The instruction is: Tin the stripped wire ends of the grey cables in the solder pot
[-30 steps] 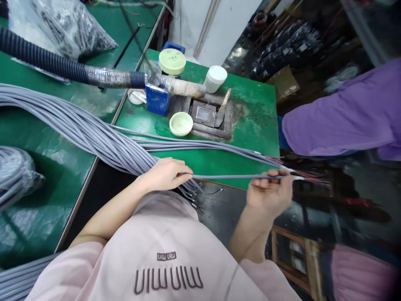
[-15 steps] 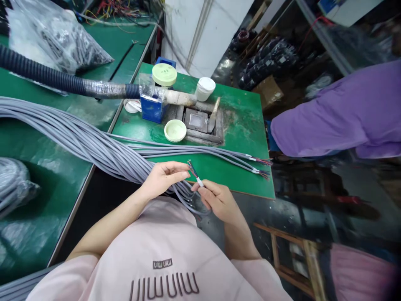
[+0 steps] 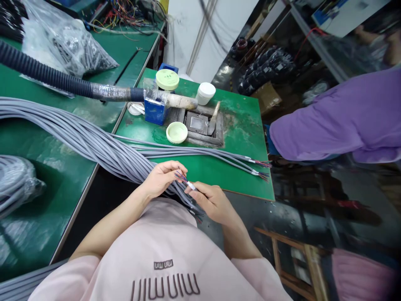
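Note:
My right hand grips a grey cable just behind its white sleeve. Thin coloured wires fan out of the sleeve toward my left. With thumb and fingers closed around the tips of these wires, my left hand faces the right one over the bench's front edge. A thick bundle of grey cables runs in from the left and passes behind my left hand. Several cables with stripped ends lie across the green bench beyond my hands.
A solder pot is set into the bench, with a scraper on it. Around it stand a shallow pale dish, a white cup and a corrugated hose on a blue block. A person's purple sleeve is at right.
The wire end has swung left and tilted toward my left hand, whose fingers have closed on the wires. My right hand has shifted slightly left with the cable. The view has moved a little.

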The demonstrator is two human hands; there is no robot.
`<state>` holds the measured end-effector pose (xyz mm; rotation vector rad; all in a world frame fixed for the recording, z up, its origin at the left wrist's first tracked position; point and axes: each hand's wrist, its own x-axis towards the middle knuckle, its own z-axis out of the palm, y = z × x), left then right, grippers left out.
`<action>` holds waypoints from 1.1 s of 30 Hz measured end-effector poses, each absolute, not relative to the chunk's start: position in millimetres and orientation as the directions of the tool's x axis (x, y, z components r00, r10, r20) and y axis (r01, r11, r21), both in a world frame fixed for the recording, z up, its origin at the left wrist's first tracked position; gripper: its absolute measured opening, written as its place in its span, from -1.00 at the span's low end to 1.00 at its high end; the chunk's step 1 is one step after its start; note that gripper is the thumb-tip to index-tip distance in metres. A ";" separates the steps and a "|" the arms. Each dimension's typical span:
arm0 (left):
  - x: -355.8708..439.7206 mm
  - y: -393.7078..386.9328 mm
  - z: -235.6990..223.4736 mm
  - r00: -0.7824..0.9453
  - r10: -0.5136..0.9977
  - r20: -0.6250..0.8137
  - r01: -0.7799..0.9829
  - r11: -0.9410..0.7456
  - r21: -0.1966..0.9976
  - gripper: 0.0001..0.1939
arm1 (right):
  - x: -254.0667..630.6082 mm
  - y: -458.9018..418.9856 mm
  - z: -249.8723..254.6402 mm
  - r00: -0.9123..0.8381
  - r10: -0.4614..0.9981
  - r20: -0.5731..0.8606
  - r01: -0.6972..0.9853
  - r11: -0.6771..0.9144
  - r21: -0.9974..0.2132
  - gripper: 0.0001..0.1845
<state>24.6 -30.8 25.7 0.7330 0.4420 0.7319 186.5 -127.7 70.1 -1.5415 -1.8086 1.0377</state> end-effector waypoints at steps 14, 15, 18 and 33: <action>34.5 -33.3 20.6 0.446 0.881 -0.160 -0.514 0.398 0.760 -0.78 | 184.4 -93.7 75.1 -0.298 0.901 0.317 0.922 0.357 -0.150 -0.49; 33.5 -33.5 20.6 0.444 0.884 -0.150 -0.503 0.384 0.775 -0.78 | 182.6 -90.9 76.8 -0.313 0.889 0.335 0.922 0.369 -0.119 -0.49; 31.4 -34.1 21.8 0.441 0.885 -0.147 -0.484 0.372 0.792 -0.78 | 176.9 -83.2 79.9 -0.357 0.849 0.388 0.899 0.426 -0.105 -0.62; 32.0 -34.3 26.9 0.261 0.957 -0.126 -0.538 0.253 0.804 -0.79 | 174.5 -63.3 79.3 -0.113 0.861 0.495 0.802 0.373 -0.467 -0.76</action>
